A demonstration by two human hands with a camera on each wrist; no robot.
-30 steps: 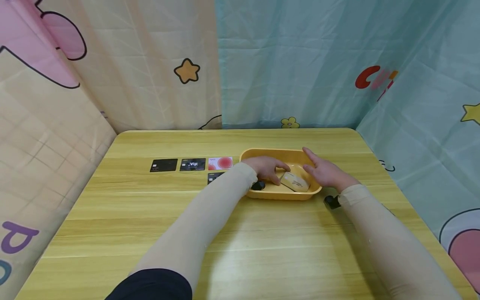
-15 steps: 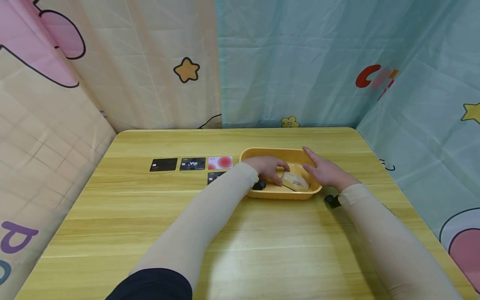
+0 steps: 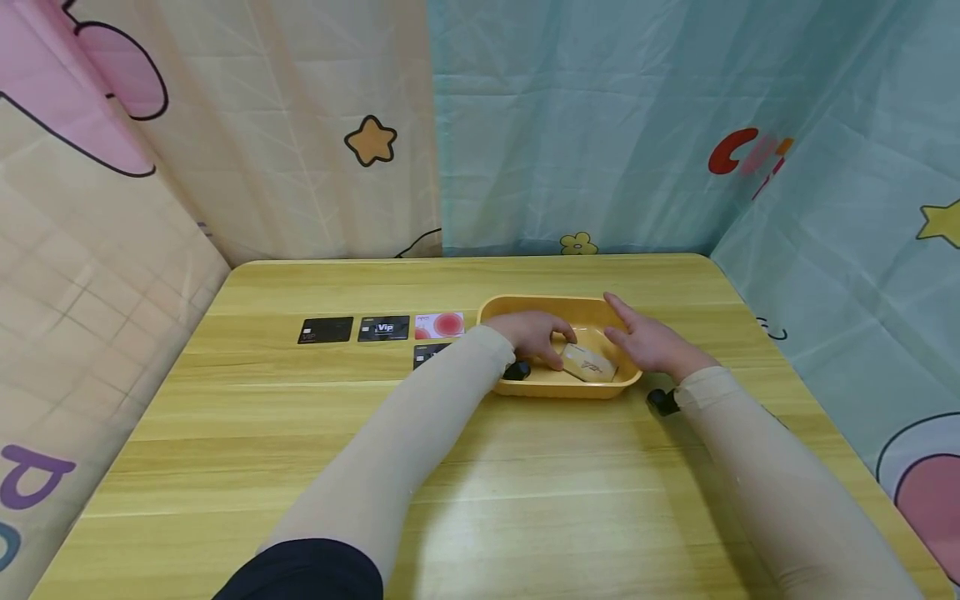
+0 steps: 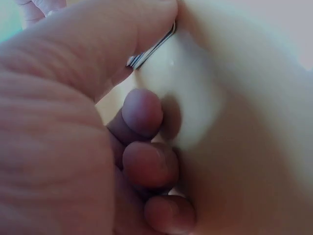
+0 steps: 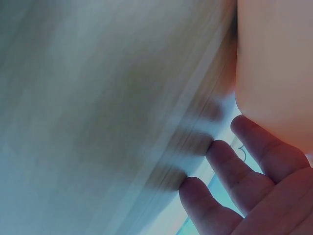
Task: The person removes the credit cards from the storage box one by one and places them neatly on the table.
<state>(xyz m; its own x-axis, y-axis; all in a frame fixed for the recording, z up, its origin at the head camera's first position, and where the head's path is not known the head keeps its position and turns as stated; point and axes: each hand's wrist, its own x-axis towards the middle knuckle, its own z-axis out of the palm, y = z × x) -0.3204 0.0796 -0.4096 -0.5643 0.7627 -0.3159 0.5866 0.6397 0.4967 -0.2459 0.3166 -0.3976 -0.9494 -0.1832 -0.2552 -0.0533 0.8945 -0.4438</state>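
Note:
In the head view, a yellow plastic tray (image 3: 551, 390) stands right of the table's middle. My left hand (image 3: 534, 336) reaches into it, its thumb and index finger at the near-left corner of a stack of cards (image 3: 590, 364). The top card is cream with dark script. In the left wrist view, striped edges of the card stack (image 4: 151, 51) show between thumb and fingers. My right hand (image 3: 654, 343) holds the tray's right end, thumb over the rim and fingers outside. In the right wrist view, its fingertips (image 5: 195, 188) rest on the table beside the tray wall (image 5: 276, 63).
Left of the tray lie a black card (image 3: 326, 331), a dark Vip card (image 3: 384, 328) and a pink card (image 3: 440, 326) in a row. Below them another dark card (image 3: 427, 353) is partly hidden by my left forearm. Patterned curtains (image 3: 585, 142) hang around the table (image 3: 375, 467).
Very little differs. The left fingers make only slight movements at the card stack, and the right hand stays on the tray. The whole view shifts a few pixels.

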